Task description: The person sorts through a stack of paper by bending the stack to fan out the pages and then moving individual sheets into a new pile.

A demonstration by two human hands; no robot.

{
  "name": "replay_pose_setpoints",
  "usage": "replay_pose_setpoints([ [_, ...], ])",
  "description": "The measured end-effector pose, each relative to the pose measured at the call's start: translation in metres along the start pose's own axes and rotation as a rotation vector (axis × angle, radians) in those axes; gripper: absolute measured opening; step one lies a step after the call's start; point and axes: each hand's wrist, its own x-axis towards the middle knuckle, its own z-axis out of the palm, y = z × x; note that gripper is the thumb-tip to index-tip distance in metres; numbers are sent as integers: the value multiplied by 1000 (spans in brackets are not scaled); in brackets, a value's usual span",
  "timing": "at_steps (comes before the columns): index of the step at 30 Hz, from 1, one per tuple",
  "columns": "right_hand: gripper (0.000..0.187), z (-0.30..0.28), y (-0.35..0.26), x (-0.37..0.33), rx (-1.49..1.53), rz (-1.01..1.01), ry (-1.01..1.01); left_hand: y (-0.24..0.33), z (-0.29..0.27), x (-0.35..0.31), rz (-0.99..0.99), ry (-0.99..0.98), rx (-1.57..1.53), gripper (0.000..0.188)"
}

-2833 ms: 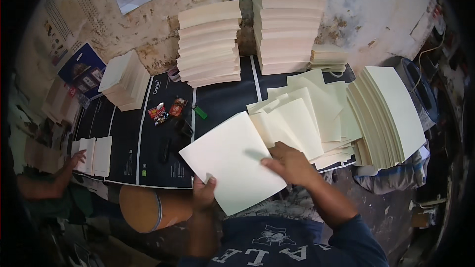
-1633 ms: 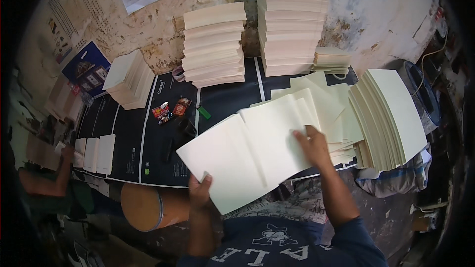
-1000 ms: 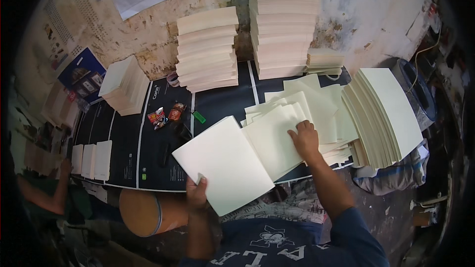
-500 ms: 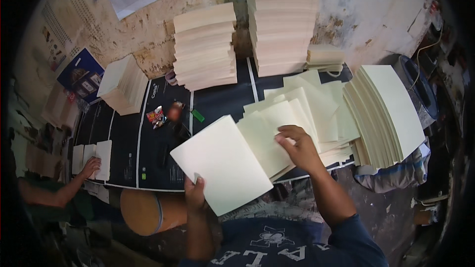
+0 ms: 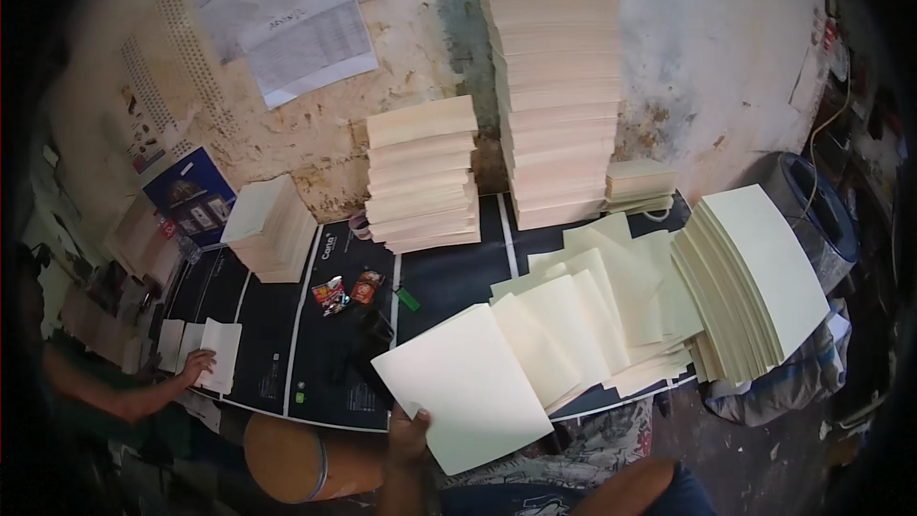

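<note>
My left hand (image 5: pixel 413 428) grips a cream sheet of paper or thin stack of sheets (image 5: pixel 463 387) by its lower left edge, thumb on top and fingers hidden beneath. The held paper lies tilted over the table's front edge. Beside it, loose cream sheets (image 5: pixel 559 339) fan out across the table to the right. My right hand is out of view; only part of its bare arm (image 5: pixel 626 489) shows at the lower edge. A thick leaning stack of cream paper (image 5: pixel 764 277) stands at the table's right end.
Tall paper stacks (image 5: pixel 554 96) (image 5: pixel 423 177) and a shorter one (image 5: pixel 272 229) line the wall. Small snack packets (image 5: pixel 349 292) and a green object (image 5: pixel 408 299) lie on the black table (image 5: pixel 334 363). A co-worker's hand (image 5: pixel 199 365) touches folded paper at the left. An orange-brown drum (image 5: pixel 284 459) stands below.
My right hand has left the fanned sheets and dropped out of view. My left hand still holds the paper. The view has tilted up, showing more of the wall.
</note>
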Motion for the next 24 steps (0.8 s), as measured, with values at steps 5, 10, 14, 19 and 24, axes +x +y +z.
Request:
replay_pose_setpoints([
  [5, 25, -33, -21, 12, 3, 34, 66, 1, 2, -5, -15, -35, -59, 55],
  [10, 28, -103, -20, -50, -801, 557, 563, 6, -10, -16, -20, -42, -32, 54],
  [14, 38, -141, 15, -68, -1429, 754, 765, -2, -14, -16, 31, -52, 53, 57],
  [19, 40, -152, 11, -75, -1131, 1021, 931, -4, -24, -22, 13, -31, 58, 54],
  [24, 24, -188, -21, -102, -1381, 991, 1225, 18, -22, -17, 49, 72, -37, 47],
])
